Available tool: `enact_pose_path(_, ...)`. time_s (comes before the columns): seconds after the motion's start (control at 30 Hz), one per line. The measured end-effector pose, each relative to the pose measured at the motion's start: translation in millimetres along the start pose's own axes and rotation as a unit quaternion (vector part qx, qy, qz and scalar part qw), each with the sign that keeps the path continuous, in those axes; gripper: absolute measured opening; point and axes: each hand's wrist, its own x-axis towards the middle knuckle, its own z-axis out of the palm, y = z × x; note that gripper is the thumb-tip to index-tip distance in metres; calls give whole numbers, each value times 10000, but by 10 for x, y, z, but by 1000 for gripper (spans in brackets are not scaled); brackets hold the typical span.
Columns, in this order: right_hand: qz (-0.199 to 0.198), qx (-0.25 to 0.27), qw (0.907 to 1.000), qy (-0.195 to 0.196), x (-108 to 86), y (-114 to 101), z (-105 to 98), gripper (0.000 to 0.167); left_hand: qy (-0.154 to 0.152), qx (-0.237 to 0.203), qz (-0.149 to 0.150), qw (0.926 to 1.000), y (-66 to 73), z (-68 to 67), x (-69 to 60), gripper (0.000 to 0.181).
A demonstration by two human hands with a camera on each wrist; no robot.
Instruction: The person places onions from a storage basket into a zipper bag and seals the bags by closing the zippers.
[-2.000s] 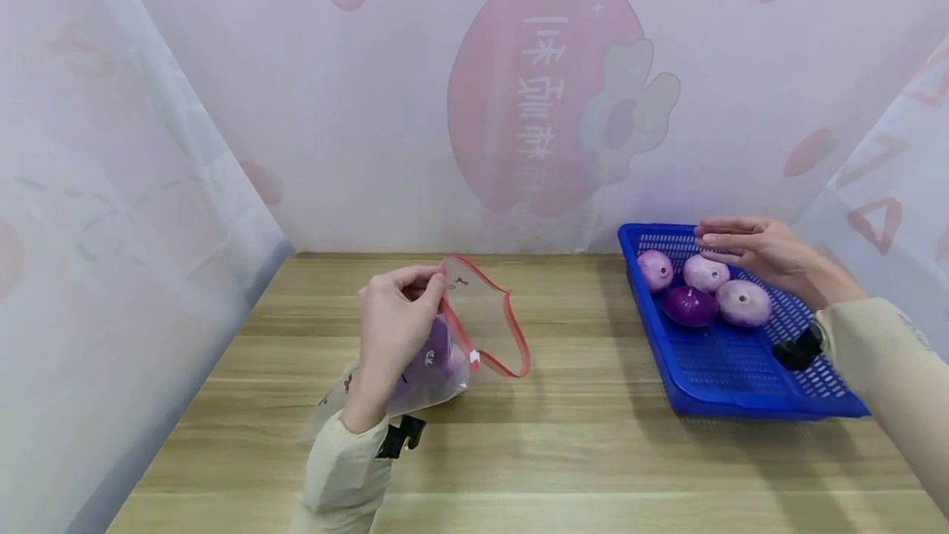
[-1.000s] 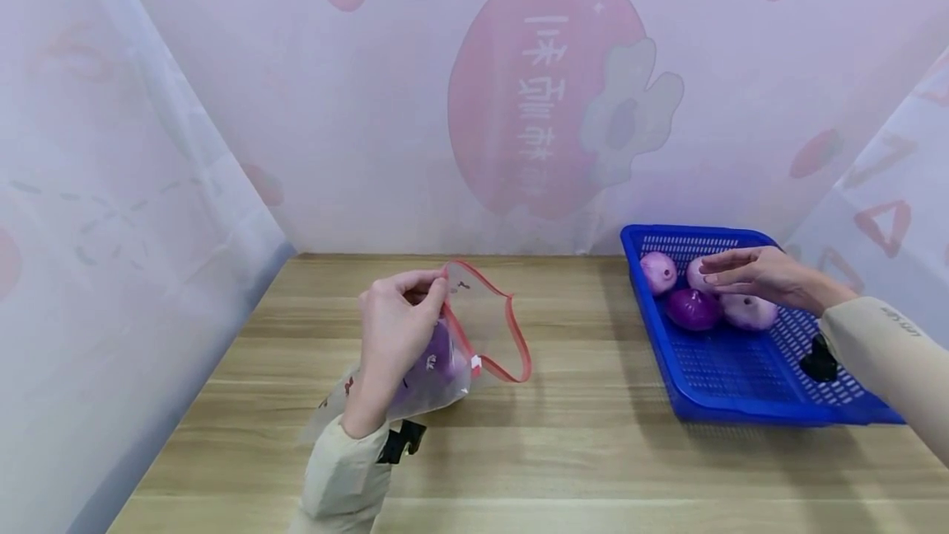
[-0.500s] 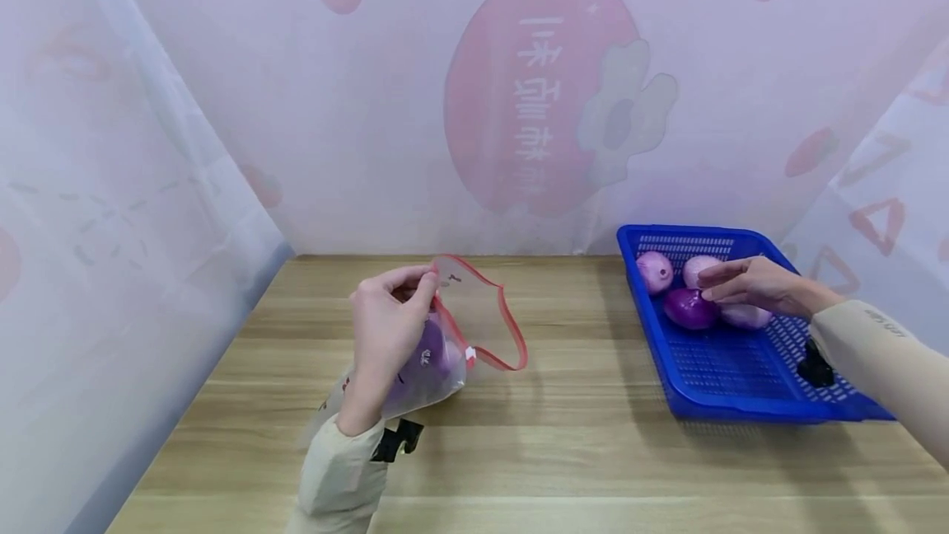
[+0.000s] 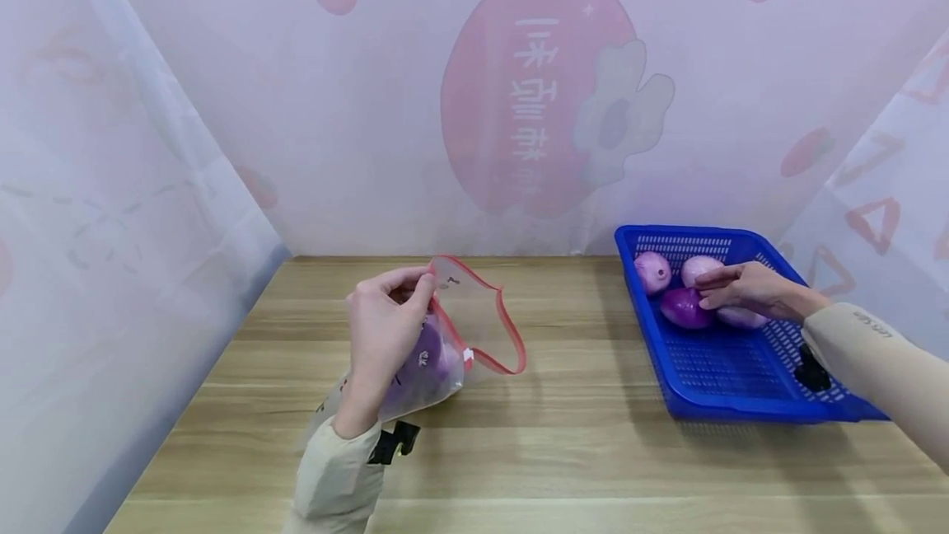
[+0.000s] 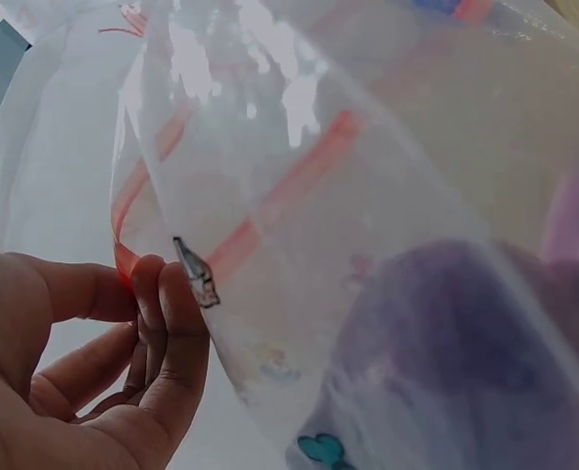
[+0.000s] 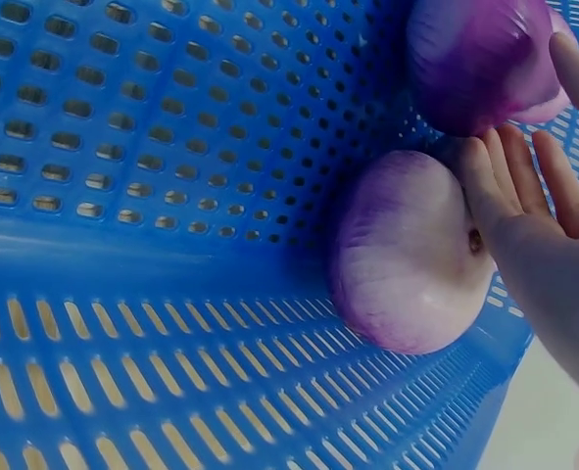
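Centre, your left grip [image 4: 389,316] pinches red-rimmed clear-plastic bag [image 4: 445,386] so it gapes; right grip [image 4: 749,287] spreads beside round, dark-purple onion [image 4: 684,309], right.

Room between bag [image 4: 443,392] and basket [image 4: 658,342]; basket wall [image 4: 667,384] blocks low path.

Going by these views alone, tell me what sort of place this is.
Likely a screened-off work booth: pale printed sheeting closes in the back and both sides, a wood-grain table stands inside, and a blue basket of purple, onion-like produce sits on top.
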Motion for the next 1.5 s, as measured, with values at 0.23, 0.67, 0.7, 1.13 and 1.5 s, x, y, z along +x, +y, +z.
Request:
enact_pose_path(0.23, -15, -475, 9988, 114, 18, 5, 40, 73, -84, 86, -36, 9999, 29, -2, -10, 9)
enact_pose_path(0.67, 71, 113, 9983, -571, 78, 0, 162, 63, 28, -20, -121, 9999, 36, -16, -2, 10)
enact_pose_path(0.7, 67, 181, 9978, -635, 83, -2, 167, 63, 41, -89, -136, 9999, 34, -16, 8, 11)
enact_pose_path(1.13, 105, 321, 9962, -798, 132, 34, 211, 69, 416, -666, 57, 9969, 206, -56, 141, 11)
enact_pose_path(1.5, 143, 760, 9943, -741, 140, 44, 266, 66, 453, -1003, -351, 9933, 169, -28, 44, 10)
